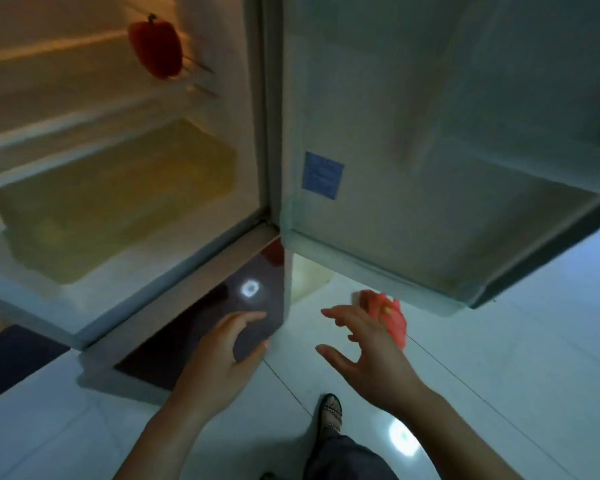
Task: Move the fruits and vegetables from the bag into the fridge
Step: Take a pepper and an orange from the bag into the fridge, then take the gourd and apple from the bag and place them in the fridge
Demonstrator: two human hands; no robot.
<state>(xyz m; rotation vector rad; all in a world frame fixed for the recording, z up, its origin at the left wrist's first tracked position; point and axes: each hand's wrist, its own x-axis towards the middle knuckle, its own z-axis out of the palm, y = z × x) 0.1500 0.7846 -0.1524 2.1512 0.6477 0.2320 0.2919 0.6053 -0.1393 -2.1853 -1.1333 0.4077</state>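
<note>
I see the fridge [262,140] w/ door [430,161] swung wide. Pepper [156,46], red, sits on an upper shelf [49,50] inside, near the right wall. Both hands are low over the floor [499,358]. L hand [229,348]: fingers loosely curved, nothing in it, in front of the fridge's dark base. R hand [368,351]: fingers spread, nothing gripped. Just beyond it is a red bag [394,320], blurred; can't tell if fingers touch it. Sandalled foot [331,408] is below, btw the arms.
</note>
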